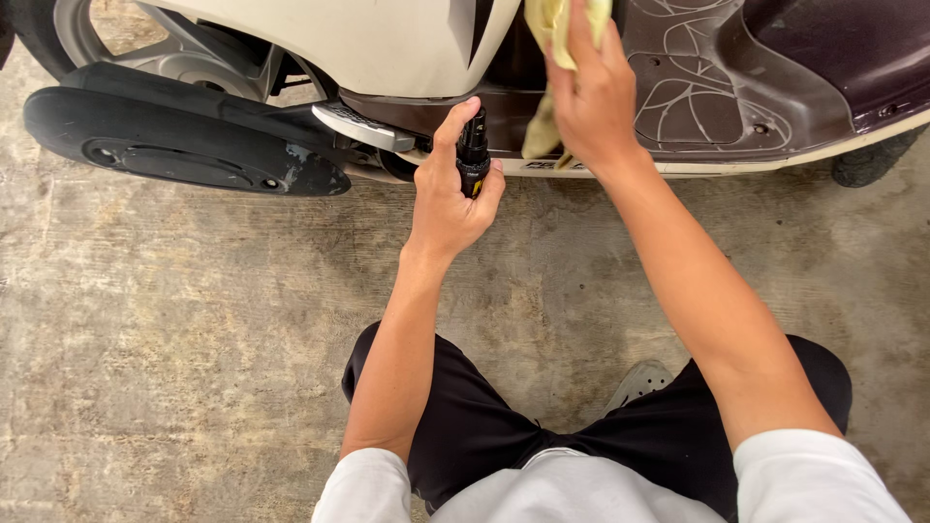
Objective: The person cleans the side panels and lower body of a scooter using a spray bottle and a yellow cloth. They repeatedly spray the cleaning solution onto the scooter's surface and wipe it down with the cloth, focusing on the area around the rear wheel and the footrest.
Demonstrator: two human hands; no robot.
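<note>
- My left hand (448,199) has its grip wrapped tight around a small black spray bottle (473,155), held upright, with my forefinger laid over its top.
- My right hand (589,97) has its grip closed on a pale yellow soft cloth (542,21), bunched under my fingers; one tail of it hangs down beside my wrist.
- The cloth is pressed against the side of a cream and dark brown scooter (407,44), at the seam between the cream body panel and the brown footboard (693,92) with its leaf-line pattern.
- The bottle sits just beside the scooter's lower edge, close to a folded silver footrest (360,126).
- To the left, a black plastic engine cover (174,145) runs under the rear wheel (136,39).
- I squat on a stained grey concrete floor (174,349), in black shorts and a white shirt, with one grey shoe (639,383) showing between my knees.
</note>
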